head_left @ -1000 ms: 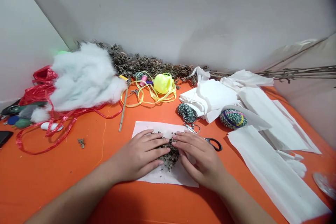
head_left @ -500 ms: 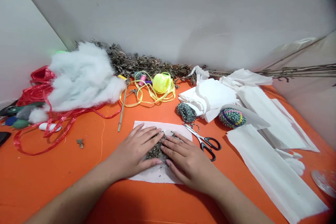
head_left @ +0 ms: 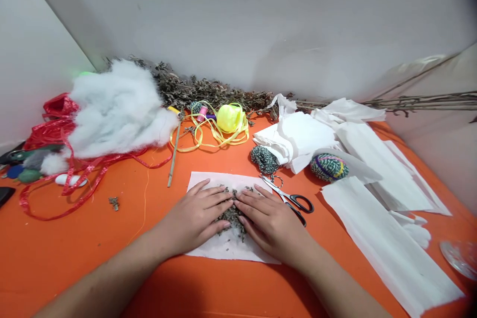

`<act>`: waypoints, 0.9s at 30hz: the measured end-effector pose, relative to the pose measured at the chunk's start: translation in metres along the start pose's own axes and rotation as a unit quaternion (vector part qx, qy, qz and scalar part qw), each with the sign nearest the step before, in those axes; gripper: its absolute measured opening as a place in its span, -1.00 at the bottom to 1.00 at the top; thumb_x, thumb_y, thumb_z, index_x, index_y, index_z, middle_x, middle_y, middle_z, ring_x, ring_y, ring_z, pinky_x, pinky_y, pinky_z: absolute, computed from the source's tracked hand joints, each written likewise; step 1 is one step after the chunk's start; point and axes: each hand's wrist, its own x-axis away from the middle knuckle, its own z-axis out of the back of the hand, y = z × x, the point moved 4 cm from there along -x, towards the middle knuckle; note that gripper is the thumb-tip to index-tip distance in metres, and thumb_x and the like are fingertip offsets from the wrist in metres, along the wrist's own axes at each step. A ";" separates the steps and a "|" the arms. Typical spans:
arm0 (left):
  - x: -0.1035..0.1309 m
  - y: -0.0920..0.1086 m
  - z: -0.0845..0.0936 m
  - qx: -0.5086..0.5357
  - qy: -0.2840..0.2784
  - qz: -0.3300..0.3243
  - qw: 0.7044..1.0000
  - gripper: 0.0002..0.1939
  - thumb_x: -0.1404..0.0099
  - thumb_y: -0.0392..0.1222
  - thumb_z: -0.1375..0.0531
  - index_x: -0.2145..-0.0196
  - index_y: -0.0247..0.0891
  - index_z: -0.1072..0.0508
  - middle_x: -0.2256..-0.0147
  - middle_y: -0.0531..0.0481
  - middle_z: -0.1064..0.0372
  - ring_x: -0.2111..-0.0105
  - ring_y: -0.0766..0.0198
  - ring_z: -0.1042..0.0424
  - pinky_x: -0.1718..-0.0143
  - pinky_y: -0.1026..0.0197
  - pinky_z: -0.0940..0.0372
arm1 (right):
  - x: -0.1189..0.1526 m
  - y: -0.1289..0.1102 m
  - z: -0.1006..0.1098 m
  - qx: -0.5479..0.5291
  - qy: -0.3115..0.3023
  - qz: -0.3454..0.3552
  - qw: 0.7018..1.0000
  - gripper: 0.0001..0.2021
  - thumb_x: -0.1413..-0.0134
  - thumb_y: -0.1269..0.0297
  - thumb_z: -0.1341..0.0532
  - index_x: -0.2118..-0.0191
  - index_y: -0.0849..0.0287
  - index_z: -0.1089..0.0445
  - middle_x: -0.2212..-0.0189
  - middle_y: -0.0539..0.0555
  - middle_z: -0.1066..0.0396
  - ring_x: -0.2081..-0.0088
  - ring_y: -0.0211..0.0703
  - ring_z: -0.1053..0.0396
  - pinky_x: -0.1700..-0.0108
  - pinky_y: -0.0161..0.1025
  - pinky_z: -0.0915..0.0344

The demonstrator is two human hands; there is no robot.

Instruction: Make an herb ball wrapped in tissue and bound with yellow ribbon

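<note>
The 2 hands' fingers (head_left: 214, 200) lie spread, unclenched, over crumbled dried leaves (head_left: 231, 214) on white cloth (head_left: 208, 251).

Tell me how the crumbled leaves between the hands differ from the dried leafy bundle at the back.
The crumbled leaves are small loose bits; the leafy bundle has leaves still on stems. The crumbled leaves form a small heap on a white sheet, partly covered by the left hand and right hand; the leafy bundle stretches long beside the wall, untouched. Both look dry and grey-brown.
</note>
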 end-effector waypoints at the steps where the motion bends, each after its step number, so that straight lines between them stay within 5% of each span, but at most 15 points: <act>1: 0.000 -0.001 0.003 0.002 0.013 -0.001 1.000 -0.60 -0.42 -0.06 -0.13 -0.14 -0.24 -0.39 -0.15 -0.11 -0.41 -0.19 0.02 -0.32 -0.25 -0.19 -0.10 | 0.001 0.000 0.003 -0.003 0.016 0.007 1.000 -0.74 -0.23 0.43 -0.21 -0.02 0.22 -0.45 0.03 0.15 -0.56 -0.02 0.04 -0.50 -0.15 0.12 -0.38; 5: 0.003 -0.002 0.014 0.025 0.062 -0.014 0.998 -0.77 -0.39 -0.20 -0.17 0.03 -0.16 -0.51 -0.10 -0.06 -0.46 -0.14 0.11 -0.36 -0.21 -0.05 -0.16 | 0.006 -0.001 0.012 -0.021 0.064 0.051 0.996 -0.82 -0.16 0.43 -0.29 0.11 0.18 -0.49 0.14 0.10 -0.60 0.09 -0.06 -0.54 -0.04 -0.06 -0.46; 10: 0.001 0.001 0.008 0.048 0.023 -0.030 0.998 -0.85 -0.38 -0.17 -0.18 0.14 -0.13 -0.54 0.04 0.00 -0.54 0.03 0.15 -0.47 -0.18 -0.05 -0.17 | 0.004 -0.005 0.001 -0.021 0.011 0.065 0.998 -0.90 -0.22 0.43 -0.24 0.18 0.20 -0.50 0.25 0.10 -0.60 0.17 -0.06 -0.53 0.09 -0.09 -0.50; 18: 0.000 0.001 0.025 0.047 0.142 0.004 0.989 -0.84 -0.33 -0.27 -0.23 0.13 -0.19 -0.52 0.08 -0.09 -0.54 0.04 0.15 -0.45 -0.09 0.01 -0.25 | -0.005 -0.005 0.007 -0.043 0.110 -0.003 0.993 -0.87 -0.14 0.46 -0.31 0.17 0.22 -0.51 0.23 0.14 -0.57 0.16 -0.05 -0.42 0.12 -0.10 -0.46; 27: 0.002 -0.012 0.006 -0.009 0.025 0.111 0.993 -0.63 -0.46 -0.15 -0.05 -0.15 -0.25 -0.36 -0.12 -0.15 -0.44 -0.15 0.05 -0.35 -0.25 -0.24 -0.05 | -0.001 -0.007 0.012 -0.026 0.028 0.000 0.999 -0.84 -0.19 0.33 -0.26 0.13 0.15 -0.52 0.09 0.10 -0.56 -0.04 0.10 -0.40 -0.09 0.11 -0.35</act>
